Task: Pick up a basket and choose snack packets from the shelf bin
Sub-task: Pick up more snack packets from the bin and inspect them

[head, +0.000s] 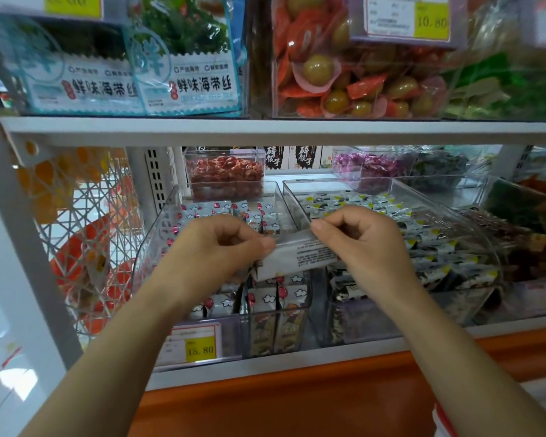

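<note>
Both my hands hold one small white snack packet (pixel 297 255) with fine printed text, in front of the shelf. My left hand (pixel 215 247) pinches its left end; my right hand (pixel 363 238) pinches its upper right edge. Right behind the packet is a clear shelf bin (pixel 164 225) filled with white packets printed with clouds and red balloons. A second clear bin (pixel 473 234) to the right holds packets in black, white and yellow. A red and white object (pixel 445 417) shows at the bottom right corner; what it is I cannot tell.
A yellow price tag (pixel 200 350) reading 15.80 sits on the left bin's front. The white shelf board (pixel 265 129) above carries seaweed packs and a bin of orange and green snacks. A white lattice side panel (pixel 85 234) stands left. An orange ledge (pixel 297 395) runs below.
</note>
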A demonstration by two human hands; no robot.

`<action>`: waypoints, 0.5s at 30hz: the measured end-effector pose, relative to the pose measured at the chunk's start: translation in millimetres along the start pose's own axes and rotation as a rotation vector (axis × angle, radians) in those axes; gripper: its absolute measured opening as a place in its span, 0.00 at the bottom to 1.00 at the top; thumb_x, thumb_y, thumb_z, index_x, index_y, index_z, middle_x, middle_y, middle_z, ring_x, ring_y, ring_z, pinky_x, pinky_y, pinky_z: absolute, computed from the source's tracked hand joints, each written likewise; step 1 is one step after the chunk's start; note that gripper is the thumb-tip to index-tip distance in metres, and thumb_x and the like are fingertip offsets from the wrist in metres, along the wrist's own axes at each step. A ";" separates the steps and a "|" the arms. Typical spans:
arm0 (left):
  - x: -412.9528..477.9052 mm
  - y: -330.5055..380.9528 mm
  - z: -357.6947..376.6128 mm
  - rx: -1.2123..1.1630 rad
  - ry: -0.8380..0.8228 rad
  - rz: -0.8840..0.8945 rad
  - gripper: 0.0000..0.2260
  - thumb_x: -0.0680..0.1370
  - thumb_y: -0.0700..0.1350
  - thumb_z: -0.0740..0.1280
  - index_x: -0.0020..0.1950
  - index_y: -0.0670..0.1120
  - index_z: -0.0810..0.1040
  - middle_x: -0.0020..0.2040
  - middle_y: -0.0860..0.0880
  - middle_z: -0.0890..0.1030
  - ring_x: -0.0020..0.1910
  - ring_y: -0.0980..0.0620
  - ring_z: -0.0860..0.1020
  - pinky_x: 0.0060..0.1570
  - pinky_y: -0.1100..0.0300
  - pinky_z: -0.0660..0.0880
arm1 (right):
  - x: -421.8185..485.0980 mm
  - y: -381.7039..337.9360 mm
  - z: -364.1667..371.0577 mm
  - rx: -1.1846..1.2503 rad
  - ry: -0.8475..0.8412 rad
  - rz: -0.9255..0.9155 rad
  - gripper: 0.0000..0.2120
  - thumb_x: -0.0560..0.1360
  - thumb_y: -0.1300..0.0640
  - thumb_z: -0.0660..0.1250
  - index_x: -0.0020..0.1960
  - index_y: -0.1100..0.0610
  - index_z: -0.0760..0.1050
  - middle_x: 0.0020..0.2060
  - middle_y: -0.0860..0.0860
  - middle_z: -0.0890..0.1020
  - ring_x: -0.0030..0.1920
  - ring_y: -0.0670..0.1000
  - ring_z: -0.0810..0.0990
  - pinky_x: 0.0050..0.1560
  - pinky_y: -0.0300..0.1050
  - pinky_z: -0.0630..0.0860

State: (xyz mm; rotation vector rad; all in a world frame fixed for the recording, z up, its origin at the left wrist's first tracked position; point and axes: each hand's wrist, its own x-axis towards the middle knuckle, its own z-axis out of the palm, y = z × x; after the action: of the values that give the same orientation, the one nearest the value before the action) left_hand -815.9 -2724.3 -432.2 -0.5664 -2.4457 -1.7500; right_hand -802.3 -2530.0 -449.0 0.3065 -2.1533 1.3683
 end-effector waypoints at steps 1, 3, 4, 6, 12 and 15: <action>0.3 -0.5 -1.7 0.019 0.005 0.009 0.12 0.67 0.52 0.71 0.34 0.42 0.81 0.29 0.45 0.79 0.26 0.56 0.74 0.30 0.64 0.75 | -0.2 0.0 0.2 0.007 -0.006 0.000 0.08 0.73 0.56 0.69 0.35 0.50 0.78 0.32 0.47 0.81 0.32 0.41 0.76 0.34 0.31 0.71; 1.1 -1.4 -4.0 0.057 0.032 0.023 0.10 0.70 0.48 0.71 0.34 0.43 0.82 0.30 0.43 0.79 0.25 0.57 0.73 0.27 0.68 0.72 | -0.6 0.0 1.0 0.029 -0.017 0.002 0.08 0.73 0.56 0.69 0.35 0.50 0.79 0.33 0.46 0.81 0.32 0.40 0.77 0.34 0.30 0.71; 1.1 -1.5 -5.0 0.075 0.042 0.032 0.09 0.71 0.47 0.71 0.34 0.43 0.82 0.30 0.41 0.79 0.24 0.58 0.72 0.25 0.70 0.71 | -0.7 -0.1 1.3 0.039 -0.021 0.003 0.08 0.72 0.57 0.69 0.35 0.50 0.79 0.33 0.46 0.82 0.32 0.40 0.77 0.34 0.30 0.71; 0.9 -1.2 -4.6 0.099 0.061 0.047 0.10 0.72 0.45 0.70 0.33 0.42 0.81 0.27 0.44 0.78 0.21 0.60 0.70 0.22 0.72 0.67 | -0.9 -0.3 2.0 0.056 -0.024 0.012 0.08 0.72 0.57 0.69 0.34 0.50 0.79 0.32 0.46 0.82 0.32 0.40 0.77 0.34 0.30 0.71; 0.1 -0.3 0.3 -0.007 0.036 0.022 0.05 0.70 0.50 0.69 0.37 0.50 0.81 0.33 0.50 0.81 0.31 0.54 0.79 0.34 0.64 0.79 | -2.3 1.2 8.6 0.035 0.091 0.048 0.09 0.74 0.56 0.68 0.35 0.55 0.79 0.30 0.49 0.80 0.31 0.42 0.77 0.33 0.33 0.73; -0.4 -1.6 1.4 -0.056 -0.025 -0.013 0.10 0.70 0.45 0.71 0.50 0.52 0.79 0.47 0.49 0.82 0.39 0.55 0.82 0.36 0.70 0.77 | -0.8 0.8 5.9 0.167 0.029 0.153 0.11 0.75 0.58 0.67 0.35 0.60 0.78 0.34 0.54 0.82 0.35 0.50 0.83 0.34 0.44 0.81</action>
State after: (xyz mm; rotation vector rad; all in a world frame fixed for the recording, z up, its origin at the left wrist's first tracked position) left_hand -815.8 -2723.6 -434.2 -0.5824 -2.4293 -1.8331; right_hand -804.0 -2534.9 -452.0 0.1870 -2.0791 1.6331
